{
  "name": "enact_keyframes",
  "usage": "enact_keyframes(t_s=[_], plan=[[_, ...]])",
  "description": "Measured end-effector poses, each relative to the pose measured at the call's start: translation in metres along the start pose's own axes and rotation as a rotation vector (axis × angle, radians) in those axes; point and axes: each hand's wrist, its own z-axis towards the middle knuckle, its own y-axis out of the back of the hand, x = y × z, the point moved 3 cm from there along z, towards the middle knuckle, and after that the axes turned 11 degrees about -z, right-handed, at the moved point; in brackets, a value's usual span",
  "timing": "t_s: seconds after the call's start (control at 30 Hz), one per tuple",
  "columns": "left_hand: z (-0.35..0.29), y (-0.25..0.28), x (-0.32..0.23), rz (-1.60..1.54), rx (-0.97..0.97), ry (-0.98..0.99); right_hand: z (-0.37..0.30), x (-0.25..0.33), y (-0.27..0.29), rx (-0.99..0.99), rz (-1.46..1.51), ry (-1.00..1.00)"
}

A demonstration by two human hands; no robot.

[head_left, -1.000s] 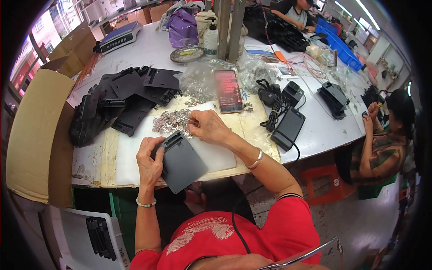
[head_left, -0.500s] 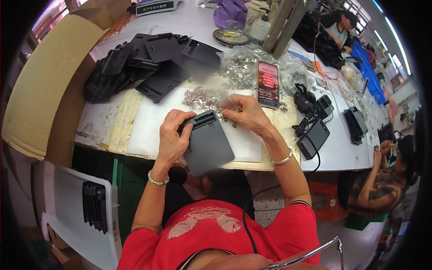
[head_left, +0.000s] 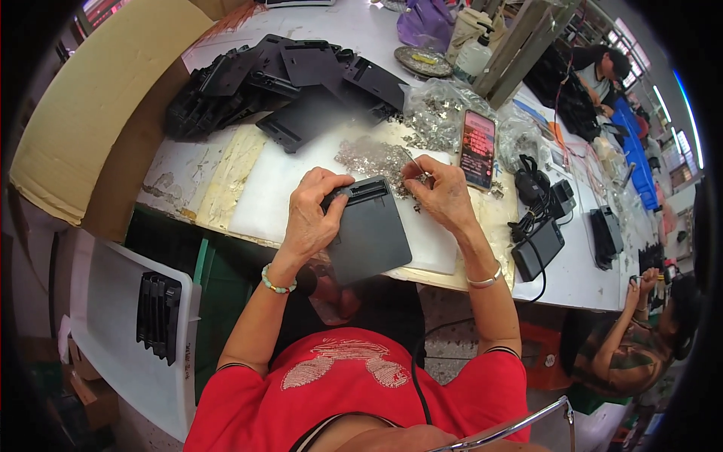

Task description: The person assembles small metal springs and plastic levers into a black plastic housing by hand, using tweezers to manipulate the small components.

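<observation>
My left hand (head_left: 315, 215) grips the upper left corner of a flat black plastic panel (head_left: 370, 242), thumb on top. The panel is tilted over the table's front edge, its slotted end away from me. To its right, my right hand (head_left: 440, 194) pinches a thin metal tool (head_left: 412, 160) that looks like tweezers; whether a small part sits in its tip I cannot tell. The hand is apart from the panel, beside a pile of small shiny metal parts (head_left: 369, 156) on a white foam sheet (head_left: 263, 197).
Beyond the foam lie several black plastic panels (head_left: 309, 64). A bag of metal parts (head_left: 444, 113), a phone (head_left: 477, 149) and a black box with cables (head_left: 538, 247) are at the right. A cardboard box (head_left: 98, 113) stands left; a white bin (head_left: 113, 316) is below it. Two people sit at right.
The whole scene has shifted in the picture as my head moved. My right hand has lifted slightly from the metal parts, and the thin tool shows more clearly. My left hand keeps its grip.
</observation>
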Motion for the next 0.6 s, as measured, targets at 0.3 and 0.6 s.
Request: enact_keyframes(t_s=[0.3,0.6], plan=[[-0.001,0.0,-0.005,0.03,-0.028,-0.033,-0.002,0.003,0.005,-0.013,0.032,0.012],[-0.001,-0.002,0.0,0.035,-0.024,0.057,0.002,-0.004,0.017,-0.158,0.044,0.013]])
